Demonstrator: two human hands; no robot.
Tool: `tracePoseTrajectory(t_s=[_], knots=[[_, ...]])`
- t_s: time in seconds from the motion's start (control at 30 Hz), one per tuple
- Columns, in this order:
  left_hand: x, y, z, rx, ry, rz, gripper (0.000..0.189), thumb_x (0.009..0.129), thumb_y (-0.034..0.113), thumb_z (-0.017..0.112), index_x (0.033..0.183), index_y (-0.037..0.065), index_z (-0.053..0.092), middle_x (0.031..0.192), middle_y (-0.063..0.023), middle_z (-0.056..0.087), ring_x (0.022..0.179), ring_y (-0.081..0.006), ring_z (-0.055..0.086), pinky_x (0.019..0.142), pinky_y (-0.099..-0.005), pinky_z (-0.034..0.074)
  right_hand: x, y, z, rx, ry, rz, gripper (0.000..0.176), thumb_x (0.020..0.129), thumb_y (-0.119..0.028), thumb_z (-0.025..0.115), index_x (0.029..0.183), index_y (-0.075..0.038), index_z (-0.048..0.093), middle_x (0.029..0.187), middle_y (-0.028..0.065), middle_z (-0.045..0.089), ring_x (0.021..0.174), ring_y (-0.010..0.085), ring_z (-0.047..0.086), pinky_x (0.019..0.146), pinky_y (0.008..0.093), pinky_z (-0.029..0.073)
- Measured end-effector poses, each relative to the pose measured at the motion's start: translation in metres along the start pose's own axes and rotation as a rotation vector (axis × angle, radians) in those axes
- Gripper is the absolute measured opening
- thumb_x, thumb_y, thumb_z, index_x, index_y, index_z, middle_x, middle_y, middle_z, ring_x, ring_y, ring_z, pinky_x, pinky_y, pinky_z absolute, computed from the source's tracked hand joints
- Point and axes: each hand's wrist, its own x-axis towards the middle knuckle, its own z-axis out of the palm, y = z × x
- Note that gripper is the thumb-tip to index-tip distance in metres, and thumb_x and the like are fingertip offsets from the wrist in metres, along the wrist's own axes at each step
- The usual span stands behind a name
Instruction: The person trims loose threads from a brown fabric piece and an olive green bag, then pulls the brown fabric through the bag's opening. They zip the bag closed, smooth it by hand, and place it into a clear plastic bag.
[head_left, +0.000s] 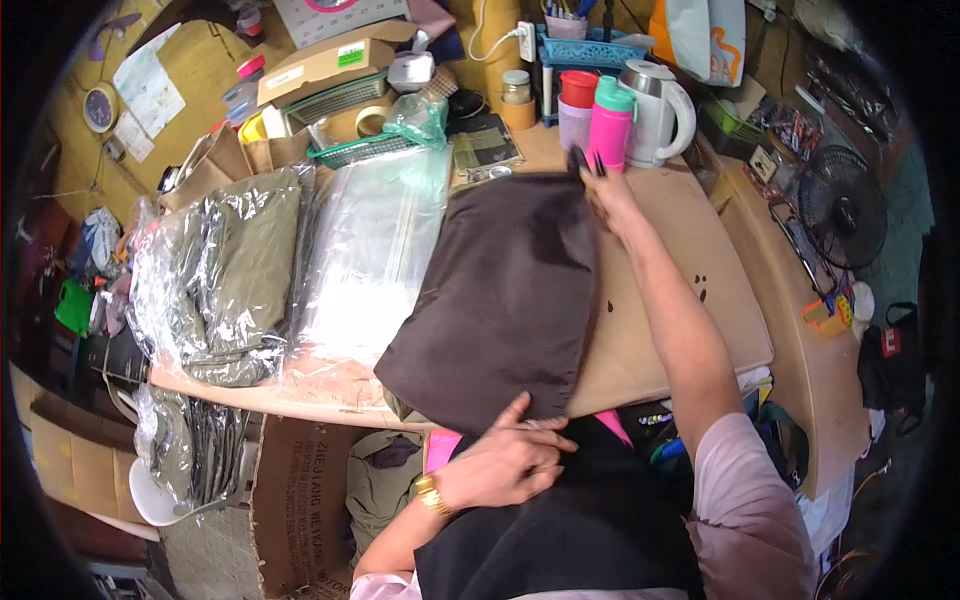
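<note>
A dark brown piece of cloth (pixel 500 290), perhaps a garment or bag panel, lies spread over the near middle of the table. At its far right corner, my right hand (pixel 606 196) is closed on the fabric, which bunches up there. A small dark pointed thing sticks out by those fingers; I cannot make out what it is. My left hand (pixel 515 458), with a gold watch (pixel 432 494) on the wrist, is at the cloth's near edge. Its fingers are apart, and the index finger touches the fabric.
Plastic-wrapped olive garments (pixel 245 270) and clear plastic bags (pixel 370 250) lie left of the cloth. Behind stand a pink bottle (pixel 612 125), an electric kettle (pixel 655 110) and a green basket (pixel 350 152). A black fan (pixel 843 205) is at right, a cardboard box (pixel 300 500) below the table.
</note>
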Motion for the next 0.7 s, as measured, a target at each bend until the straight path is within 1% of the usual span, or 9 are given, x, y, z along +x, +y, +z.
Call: tracePoseTrajectory(t_s=[0.1, 0.13, 0.17, 0.23, 0.3, 0.37, 0.5, 0.6, 0.7], knots=[[0.008, -0.016, 0.021, 0.008, -0.19, -0.134, 0.016, 0.09, 0.022, 0.07, 0.086, 0.008, 0.063, 0.109, -0.0096, 0.071, 0.113, -0.0294, 0.064, 0.117, -0.0584, 0.023, 0.0, 0.054, -0.045, -0.473, 0.025, -0.209, 0.035, 0.09, -0.026, 0.071, 0.116, -0.006, 0.061, 0.097, 0.0099, 0.064, 0.091, 0.0258, 0.063, 0.08, 0.0423, 0.05], [0.012, -0.015, 0.02, 0.003, -0.284, -0.22, 0.017, 0.088, 0.022, 0.072, 0.092, 0.008, 0.064, 0.107, -0.0107, 0.07, 0.109, -0.0298, 0.065, 0.116, -0.0562, 0.026, -0.017, 0.046, -0.048, -0.721, 0.201, -0.221, 0.036, 0.09, -0.027, 0.07, 0.116, -0.006, 0.061, 0.102, 0.0128, 0.063, 0.096, 0.03, 0.062, 0.083, 0.0444, 0.049], [0.013, -0.013, 0.018, -0.004, -0.286, -0.22, 0.017, 0.088, 0.022, 0.072, 0.092, 0.008, 0.064, 0.107, -0.0107, 0.07, 0.109, -0.0298, 0.065, 0.116, -0.0562, 0.026, -0.031, 0.04, -0.05, -0.967, 0.38, -0.228, 0.036, 0.09, -0.029, 0.069, 0.116, -0.005, 0.061, 0.106, 0.0158, 0.062, 0.101, 0.0343, 0.062, 0.087, 0.0466, 0.048], [0.011, -0.008, 0.004, -0.301, -0.025, -0.248, 0.026, 0.086, 0.023, 0.076, 0.104, 0.008, 0.064, 0.105, -0.0114, 0.068, 0.104, -0.031, 0.065, 0.112, -0.0509, 0.032, -0.034, 0.045, -0.05, -0.965, 0.383, -0.221, 0.033, 0.091, -0.03, 0.065, 0.115, -0.007, 0.061, 0.117, 0.0177, 0.059, 0.106, 0.0397, 0.06, 0.089, 0.049, 0.048], [0.017, -0.007, -0.013, -0.079, 0.108, -0.113, 0.045, 0.079, 0.021, 0.081, 0.117, 0.008, 0.062, 0.131, -0.0105, 0.061, 0.13, -0.0331, 0.052, 0.112, -0.0501, 0.032, -0.028, 0.056, -0.053, -1.106, 0.414, -0.301, 0.033, 0.091, -0.03, 0.065, 0.117, -0.01, 0.061, 0.122, 0.014, 0.056, 0.113, 0.0373, 0.057, 0.094, 0.0503, 0.045], [0.019, -0.005, -0.008, 0.324, 0.154, -0.265, 0.06, 0.078, 0.023, 0.081, 0.132, 0.011, 0.058, 0.144, -0.0099, 0.054, 0.143, -0.0322, 0.039, 0.116, -0.0495, 0.029, -0.043, 0.048, -0.046, -1.081, 0.527, -0.41, 0.035, 0.091, -0.03, 0.066, 0.12, -0.012, 0.061, 0.123, 0.0125, 0.055, 0.119, 0.0339, 0.052, 0.098, 0.0509, 0.039], [0.011, -0.038, 0.025, 0.505, 0.127, -0.308, 0.061, 0.08, 0.021, 0.079, 0.137, 0.015, 0.058, 0.146, -0.0081, 0.053, 0.144, -0.0289, 0.039, 0.118, -0.0483, 0.027, -0.067, 0.032, -0.036, -1.022, 0.495, -0.583, 0.036, 0.086, -0.037, 0.072, 0.114, -0.014, 0.065, 0.115, 0.0099, 0.056, 0.118, 0.0292, 0.051, 0.099, 0.0486, 0.033], [0.006, -0.05, 0.037, 0.458, 0.276, -0.267, 0.046, 0.082, 0.018, 0.076, 0.127, 0.017, 0.067, 0.141, -0.006, 0.059, 0.139, -0.0268, 0.046, 0.117, -0.0466, 0.03, -0.082, 0.022, -0.029, -1.2, 0.093, -0.536, 0.024, 0.085, -0.036, 0.074, 0.095, -0.013, 0.07, 0.111, 0.0075, 0.057, 0.116, 0.0286, 0.05, 0.099, 0.0453, 0.032], [0.005, -0.048, 0.037, 0.378, 0.398, -0.261, 0.03, 0.083, 0.014, 0.074, 0.113, 0.016, 0.075, 0.13, -0.0043, 0.066, 0.133, -0.0252, 0.054, 0.114, -0.0442, 0.034, -0.079, 0.025, -0.018, -1.185, 0.154, -0.607, 0.021, 0.089, -0.03, 0.072, 0.098, -0.011, 0.067, 0.11, 0.0098, 0.061, 0.109, 0.0308, 0.056, 0.095, 0.0437, 0.038]])
